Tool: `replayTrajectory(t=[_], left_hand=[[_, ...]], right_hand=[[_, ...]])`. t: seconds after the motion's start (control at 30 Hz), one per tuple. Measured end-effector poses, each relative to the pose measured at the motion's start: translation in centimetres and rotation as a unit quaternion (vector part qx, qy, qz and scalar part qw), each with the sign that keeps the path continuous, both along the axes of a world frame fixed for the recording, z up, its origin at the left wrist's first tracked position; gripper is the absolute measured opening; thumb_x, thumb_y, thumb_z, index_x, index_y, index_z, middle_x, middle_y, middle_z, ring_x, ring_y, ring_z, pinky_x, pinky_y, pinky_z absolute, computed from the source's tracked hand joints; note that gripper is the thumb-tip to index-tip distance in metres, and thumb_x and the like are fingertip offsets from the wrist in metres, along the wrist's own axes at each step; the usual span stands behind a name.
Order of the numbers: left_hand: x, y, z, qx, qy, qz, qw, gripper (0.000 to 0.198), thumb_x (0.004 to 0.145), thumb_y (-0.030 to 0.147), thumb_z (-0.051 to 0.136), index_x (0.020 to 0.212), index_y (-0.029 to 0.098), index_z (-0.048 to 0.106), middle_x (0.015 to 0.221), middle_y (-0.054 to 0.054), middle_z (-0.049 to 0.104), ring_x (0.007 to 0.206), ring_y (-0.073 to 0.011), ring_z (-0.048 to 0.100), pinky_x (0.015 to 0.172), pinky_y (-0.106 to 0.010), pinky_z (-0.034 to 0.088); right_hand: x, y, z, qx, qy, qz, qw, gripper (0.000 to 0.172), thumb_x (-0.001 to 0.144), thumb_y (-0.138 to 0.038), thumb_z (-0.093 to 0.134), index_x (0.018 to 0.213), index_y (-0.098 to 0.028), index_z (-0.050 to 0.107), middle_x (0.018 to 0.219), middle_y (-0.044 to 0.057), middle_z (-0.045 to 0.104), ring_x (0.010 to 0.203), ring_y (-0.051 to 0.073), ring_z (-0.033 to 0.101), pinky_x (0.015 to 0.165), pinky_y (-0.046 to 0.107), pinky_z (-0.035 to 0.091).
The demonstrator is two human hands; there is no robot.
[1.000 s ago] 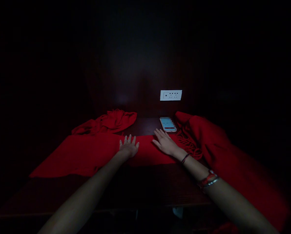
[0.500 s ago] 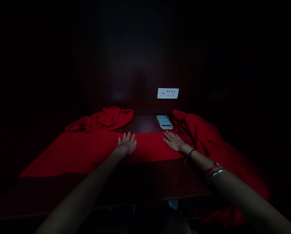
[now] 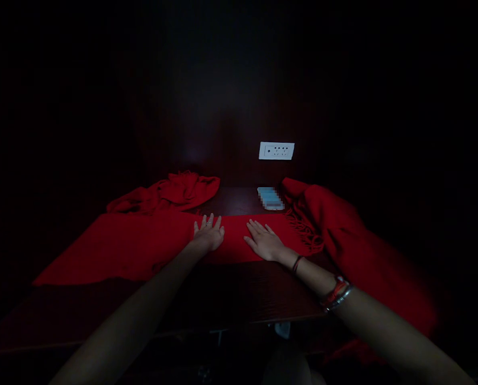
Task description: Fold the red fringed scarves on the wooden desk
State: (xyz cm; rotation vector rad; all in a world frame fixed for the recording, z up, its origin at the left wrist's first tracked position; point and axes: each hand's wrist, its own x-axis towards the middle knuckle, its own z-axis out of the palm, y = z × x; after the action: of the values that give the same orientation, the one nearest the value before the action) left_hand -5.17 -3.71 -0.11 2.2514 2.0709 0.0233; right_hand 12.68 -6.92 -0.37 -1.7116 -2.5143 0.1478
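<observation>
A red fringed scarf lies spread in a long flat strip across a dark wooden table. My left hand rests flat on the strip near its middle, fingers spread, a ring on one finger. To its right, my right hand lies palm down on the same cloth, fingers stretched out. Beyond the right hand, tassels show at the strip's right end. Neither hand grips anything.
Bunched red cloth lies at the back left. More red cloth drapes along the right and past the table's front edge. A phone with a lit, blurred screen lies behind the strip. A white socket plate is on the dark wall.
My right hand has slid left along the strip toward my left hand, uncovering the tassels at the right end. My left hand stays in place on the cloth.
</observation>
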Motion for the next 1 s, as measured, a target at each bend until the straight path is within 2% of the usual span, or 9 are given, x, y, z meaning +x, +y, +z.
replayTrajectory(t=[0.17, 0.27, 0.37, 0.5, 0.57, 0.7, 0.77, 0.9, 1.0], left_hand=[[0.1, -0.3, -0.3, 0.03, 0.003, -0.005, 1.0, 0.051, 0.082, 0.036, 0.014, 0.13, 0.02, 0.019, 0.136, -0.006, 0.013, 0.123, -0.0258, 0.01, 0.096, -0.049, 0.012], [0.0, -0.6, -0.6, 0.086, 0.002, -0.03, 0.996, 0.049, 0.082, 0.034, 0.016, 0.128, 0.018, 0.026, 0.134, -0.008, 0.021, 0.122, -0.025, 0.017, 0.096, -0.045, 0.017], [0.0, -1.1, -0.2, 0.162, 0.002, -0.056, 0.985, 0.047, 0.083, 0.031, 0.017, 0.125, 0.015, 0.032, 0.132, -0.009, 0.028, 0.12, -0.0226, 0.024, 0.096, -0.04, 0.021], [-0.9, -1.4, 1.7, 0.216, 0.032, -0.059, 0.974, 0.046, 0.083, 0.03, 0.019, 0.123, 0.015, 0.034, 0.13, -0.008, 0.031, 0.12, -0.0209, 0.024, 0.098, -0.04, 0.016], [-2.1, -1.1, 2.5, 0.196, 0.05, -0.018, 0.979, 0.046, 0.083, 0.031, 0.021, 0.125, 0.016, 0.032, 0.132, -0.007, 0.028, 0.121, -0.0227, 0.02, 0.098, -0.042, 0.014], [-5.6, -0.2, 2.6, 0.046, 0.067, 0.076, 0.994, 0.05, 0.082, 0.038, 0.021, 0.129, 0.021, 0.021, 0.136, -0.005, 0.013, 0.123, -0.0271, 0.009, 0.096, -0.048, 0.014], [-7.0, 0.0, 2.0, 0.019, 0.067, 0.067, 0.995, 0.05, 0.082, 0.039, 0.019, 0.129, 0.022, 0.019, 0.136, -0.004, 0.012, 0.123, -0.0257, 0.008, 0.096, -0.046, 0.013], [-8.1, -0.2, 0.7, 0.078, 0.078, 0.007, 0.994, 0.048, 0.082, 0.036, 0.017, 0.128, 0.023, 0.025, 0.134, -0.004, 0.023, 0.123, -0.0232, 0.012, 0.097, -0.043, 0.012], [-7.9, -0.3, 0.3, 0.095, 0.078, 0.01, 0.992, 0.047, 0.082, 0.035, 0.018, 0.127, 0.023, 0.027, 0.133, -0.004, 0.026, 0.122, -0.0224, 0.015, 0.097, -0.042, 0.013]], right_hand=[[6.2, 0.0, 0.2, -0.006, -0.041, -0.087, 0.995, 0.061, 0.082, -0.046, 0.009, 0.13, -0.009, 0.016, 0.136, 0.007, 0.013, 0.124, 0.016, 0.009, 0.1, 0.033, 0.008], [7.6, -0.1, 0.3, -0.003, -0.049, -0.116, 0.992, 0.061, 0.082, -0.044, 0.011, 0.13, -0.007, 0.018, 0.136, 0.009, 0.015, 0.124, 0.018, 0.01, 0.1, 0.034, 0.01], [6.1, 0.4, 1.3, 0.024, -0.035, -0.108, 0.993, 0.061, 0.082, -0.044, 0.017, 0.128, -0.005, 0.022, 0.135, 0.012, 0.016, 0.124, 0.021, 0.01, 0.099, 0.036, 0.011], [0.5, 1.5, 3.4, 0.072, 0.03, -0.032, 0.996, 0.06, 0.082, -0.043, 0.016, 0.128, -0.004, 0.022, 0.135, 0.013, 0.016, 0.124, 0.02, 0.008, 0.099, 0.034, 0.009], [-2.7, 2.0, 3.8, 0.056, 0.057, 0.008, 0.997, 0.061, 0.082, -0.045, 0.015, 0.129, -0.006, 0.019, 0.135, 0.012, 0.015, 0.124, 0.02, 0.008, 0.099, 0.034, 0.01], [-7.2, 2.5, 2.5, -0.004, 0.056, 0.055, 0.997, 0.061, 0.081, -0.048, 0.016, 0.13, -0.012, 0.017, 0.136, 0.008, 0.012, 0.124, 0.02, 0.007, 0.099, 0.039, 0.01], [-7.7, 2.8, 1.5, -0.023, 0.036, 0.059, 0.997, 0.06, 0.081, -0.049, 0.014, 0.13, -0.015, 0.018, 0.137, 0.006, 0.011, 0.124, 0.02, 0.007, 0.098, 0.041, 0.008], [-6.4, 3.4, 0.4, -0.024, 0.014, 0.046, 0.999, 0.061, 0.08, -0.053, 0.01, 0.13, -0.019, 0.016, 0.137, 0.003, 0.008, 0.124, 0.019, 0.006, 0.098, 0.042, 0.006], [-4.7, 3.9, 0.4, -0.021, 0.002, 0.012, 1.0, 0.062, 0.08, -0.052, 0.009, 0.131, -0.018, 0.015, 0.137, 0.002, 0.008, 0.124, 0.018, 0.006, 0.098, 0.04, 0.007]])
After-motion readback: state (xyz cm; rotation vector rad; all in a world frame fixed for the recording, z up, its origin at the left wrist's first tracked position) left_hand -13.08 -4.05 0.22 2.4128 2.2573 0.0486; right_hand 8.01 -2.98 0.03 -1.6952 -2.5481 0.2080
